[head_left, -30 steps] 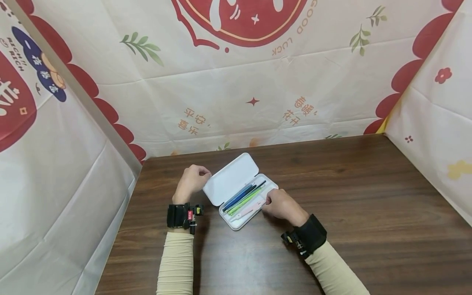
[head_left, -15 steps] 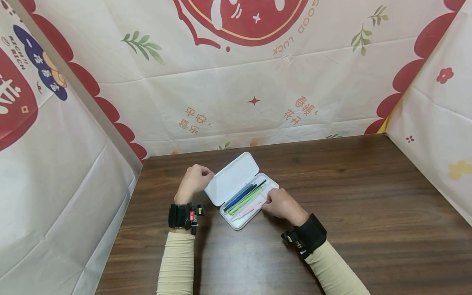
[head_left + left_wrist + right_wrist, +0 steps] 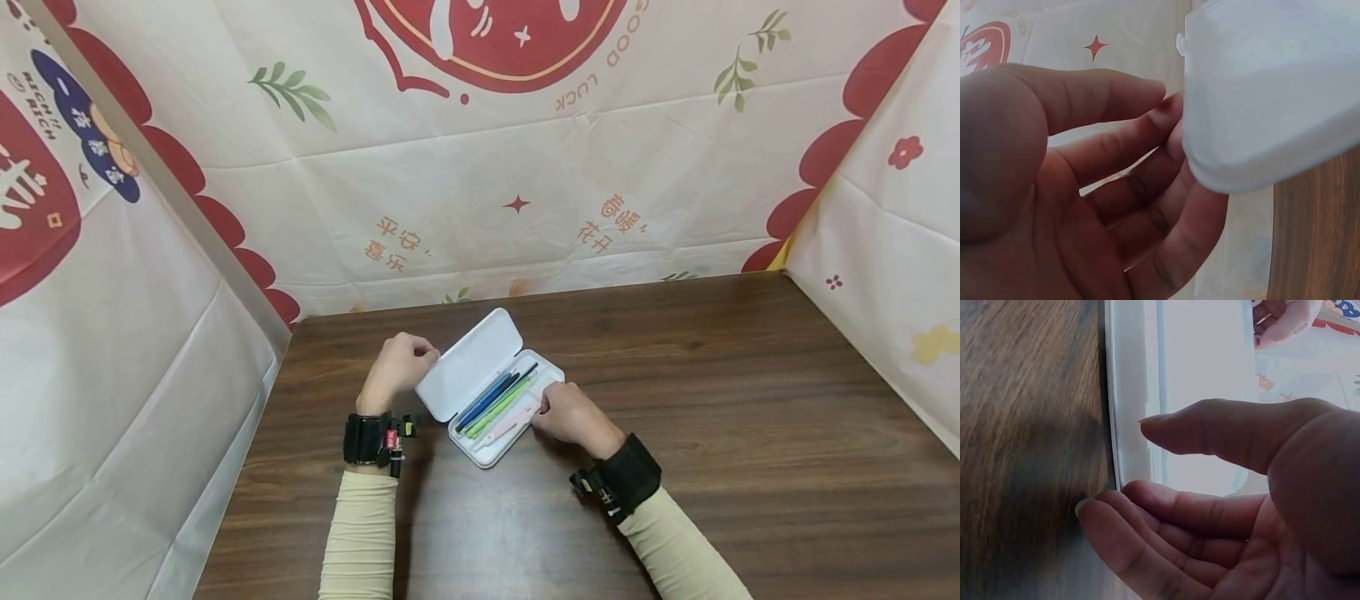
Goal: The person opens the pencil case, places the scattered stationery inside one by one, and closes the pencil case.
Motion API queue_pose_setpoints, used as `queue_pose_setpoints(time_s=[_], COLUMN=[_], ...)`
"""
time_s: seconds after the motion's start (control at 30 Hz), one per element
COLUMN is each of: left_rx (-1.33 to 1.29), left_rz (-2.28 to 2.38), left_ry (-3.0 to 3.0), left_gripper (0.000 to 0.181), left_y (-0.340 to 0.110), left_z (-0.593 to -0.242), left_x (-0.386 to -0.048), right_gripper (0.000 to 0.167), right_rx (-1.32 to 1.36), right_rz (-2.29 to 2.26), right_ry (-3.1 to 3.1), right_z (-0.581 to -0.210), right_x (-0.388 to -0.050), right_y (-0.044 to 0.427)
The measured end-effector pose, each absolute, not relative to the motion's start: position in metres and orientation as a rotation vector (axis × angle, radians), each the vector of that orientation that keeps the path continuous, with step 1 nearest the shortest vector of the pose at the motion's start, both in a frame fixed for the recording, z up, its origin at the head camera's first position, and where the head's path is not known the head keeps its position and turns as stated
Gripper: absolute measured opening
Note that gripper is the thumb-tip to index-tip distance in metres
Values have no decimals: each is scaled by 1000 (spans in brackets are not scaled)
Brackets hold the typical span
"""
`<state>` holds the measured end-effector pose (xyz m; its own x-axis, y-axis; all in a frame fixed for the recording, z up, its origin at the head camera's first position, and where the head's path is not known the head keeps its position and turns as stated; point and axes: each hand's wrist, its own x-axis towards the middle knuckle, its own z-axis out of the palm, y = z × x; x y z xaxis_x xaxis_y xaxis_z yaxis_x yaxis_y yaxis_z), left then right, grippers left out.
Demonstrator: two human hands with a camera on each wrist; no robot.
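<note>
A white pencil case [image 3: 557, 370] lies on the table, its hinged lid [image 3: 471, 363] raised at a slant. Inside are blue pens [image 3: 486, 402], green pens [image 3: 498, 409] and a pale pink and white tool [image 3: 510, 425] of unclear kind. My left hand [image 3: 397, 363] is at the lid's left edge. In the left wrist view its bent fingers [image 3: 1204, 219] touch behind the lid's corner, while the thumb stays off it. My right hand [image 3: 576, 415] holds the case's near right side, thumb [image 3: 1210, 428] over the rim and fingers along the outer wall.
The case rests on a dark wood-grain table [image 3: 712, 400]. A printed white cloth [image 3: 465, 167] hangs along the back, and more cloth covers both sides. Each wrist wears a black camera strap [image 3: 633, 471].
My left hand has moved slightly right, and the lid's left edge has shifted with it, tilting a little more upright. My right hand still holds the case, which has barely shifted.
</note>
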<state>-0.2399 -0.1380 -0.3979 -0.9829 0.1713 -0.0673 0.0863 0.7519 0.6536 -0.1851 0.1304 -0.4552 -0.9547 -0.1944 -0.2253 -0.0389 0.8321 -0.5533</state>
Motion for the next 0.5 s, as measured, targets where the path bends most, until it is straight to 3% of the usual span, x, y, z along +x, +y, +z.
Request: queue_pose_setpoints(time_s=[0.5], left_rx=[306], left_rz=[1042], left_ry=[2806], left_gripper=[19], left_y=[-134], left_z=[-391], left_x=[-234], right_gripper=[29], right_rx=[-175], right_rz=[-835], right_ry=[2747], right_z=[-455], right_x=[-185], right_y=[129])
